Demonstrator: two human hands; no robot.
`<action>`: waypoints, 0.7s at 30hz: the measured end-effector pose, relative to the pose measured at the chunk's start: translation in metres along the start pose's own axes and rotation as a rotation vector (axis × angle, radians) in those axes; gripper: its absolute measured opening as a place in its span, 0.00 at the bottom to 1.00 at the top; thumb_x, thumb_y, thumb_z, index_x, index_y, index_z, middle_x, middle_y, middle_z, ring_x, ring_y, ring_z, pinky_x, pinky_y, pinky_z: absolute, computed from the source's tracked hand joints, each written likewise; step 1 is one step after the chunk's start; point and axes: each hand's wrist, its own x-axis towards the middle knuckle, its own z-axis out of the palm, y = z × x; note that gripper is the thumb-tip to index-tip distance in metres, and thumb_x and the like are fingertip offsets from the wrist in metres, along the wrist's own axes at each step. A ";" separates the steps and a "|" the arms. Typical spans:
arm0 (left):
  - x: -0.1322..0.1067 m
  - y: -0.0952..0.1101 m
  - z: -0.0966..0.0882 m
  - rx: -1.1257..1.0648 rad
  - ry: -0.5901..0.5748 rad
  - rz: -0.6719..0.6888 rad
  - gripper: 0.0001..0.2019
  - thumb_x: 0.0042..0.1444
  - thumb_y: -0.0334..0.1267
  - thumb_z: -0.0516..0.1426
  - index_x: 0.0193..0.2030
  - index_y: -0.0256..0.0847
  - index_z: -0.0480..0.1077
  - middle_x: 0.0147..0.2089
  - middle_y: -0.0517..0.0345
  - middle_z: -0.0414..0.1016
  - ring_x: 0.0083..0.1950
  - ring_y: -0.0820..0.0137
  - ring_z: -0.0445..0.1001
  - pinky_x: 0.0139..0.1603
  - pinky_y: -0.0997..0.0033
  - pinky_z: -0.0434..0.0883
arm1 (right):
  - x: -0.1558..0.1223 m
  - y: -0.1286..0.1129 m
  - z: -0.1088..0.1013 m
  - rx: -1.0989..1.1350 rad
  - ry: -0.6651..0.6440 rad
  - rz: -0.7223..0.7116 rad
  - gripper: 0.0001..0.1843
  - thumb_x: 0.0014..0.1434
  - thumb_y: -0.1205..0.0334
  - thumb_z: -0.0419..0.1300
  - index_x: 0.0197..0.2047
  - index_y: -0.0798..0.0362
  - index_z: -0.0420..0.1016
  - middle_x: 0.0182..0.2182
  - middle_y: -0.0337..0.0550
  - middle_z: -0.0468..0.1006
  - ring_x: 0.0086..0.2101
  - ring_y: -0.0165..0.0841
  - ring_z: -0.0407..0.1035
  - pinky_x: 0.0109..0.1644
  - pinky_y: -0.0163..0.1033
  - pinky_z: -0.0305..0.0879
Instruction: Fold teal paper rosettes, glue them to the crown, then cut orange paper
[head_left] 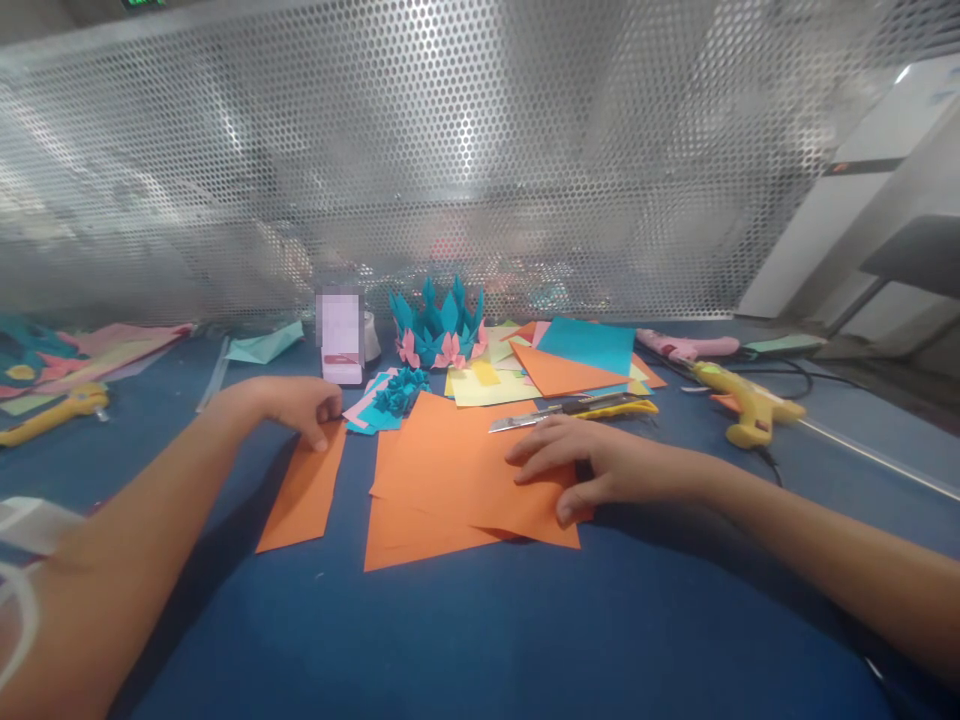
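Observation:
On the left, my left hand is closed at the upper end of a narrow orange paper strip, its thumb on the paper and its other fingers curled. My right hand lies with fingers apart over a loose stack of orange paper sheets, touching the right side of the top sheet. Just beyond that hand's fingers, a utility knife with its blade out rests across the far edge of the sheets. Beside it lies a yellow-handled tool, partly hidden by the knife.
Behind the sheets stand a blue folded-paper crown with pink flowers and a phone. Coloured papers lie at the back. A yellow glue gun and a pink one are on the right. A perforated metal screen closes the far side.

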 end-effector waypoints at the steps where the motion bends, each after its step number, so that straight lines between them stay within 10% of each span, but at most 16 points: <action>1: 0.000 0.001 0.000 -0.005 -0.005 -0.011 0.25 0.32 0.44 0.62 0.40 0.39 0.68 0.41 0.50 0.75 0.40 0.61 0.73 0.33 0.72 0.66 | 0.000 0.000 0.000 0.001 0.001 -0.002 0.24 0.51 0.48 0.63 0.51 0.44 0.74 0.55 0.41 0.70 0.58 0.42 0.56 0.62 0.50 0.48; 13: -0.024 0.042 -0.010 -0.027 -0.057 0.026 0.08 0.42 0.41 0.58 0.28 0.40 0.72 0.27 0.57 0.76 0.31 0.66 0.74 0.29 0.73 0.64 | 0.003 0.003 0.004 0.020 0.084 -0.007 0.19 0.54 0.50 0.62 0.47 0.47 0.77 0.49 0.43 0.75 0.52 0.39 0.64 0.60 0.46 0.52; 17: -0.034 0.085 -0.011 -0.235 0.266 0.283 0.16 0.54 0.50 0.52 0.43 0.42 0.69 0.40 0.56 0.75 0.39 0.68 0.73 0.37 0.72 0.67 | 0.004 -0.001 0.009 0.148 0.255 0.144 0.21 0.56 0.47 0.58 0.45 0.53 0.78 0.42 0.46 0.79 0.44 0.39 0.70 0.50 0.44 0.63; 21: -0.035 0.128 0.006 -0.394 0.323 0.568 0.30 0.49 0.52 0.58 0.57 0.45 0.59 0.59 0.53 0.64 0.54 0.63 0.67 0.48 0.69 0.65 | 0.005 -0.006 0.014 0.350 0.412 0.268 0.26 0.54 0.42 0.56 0.40 0.57 0.78 0.37 0.48 0.80 0.39 0.41 0.72 0.43 0.43 0.67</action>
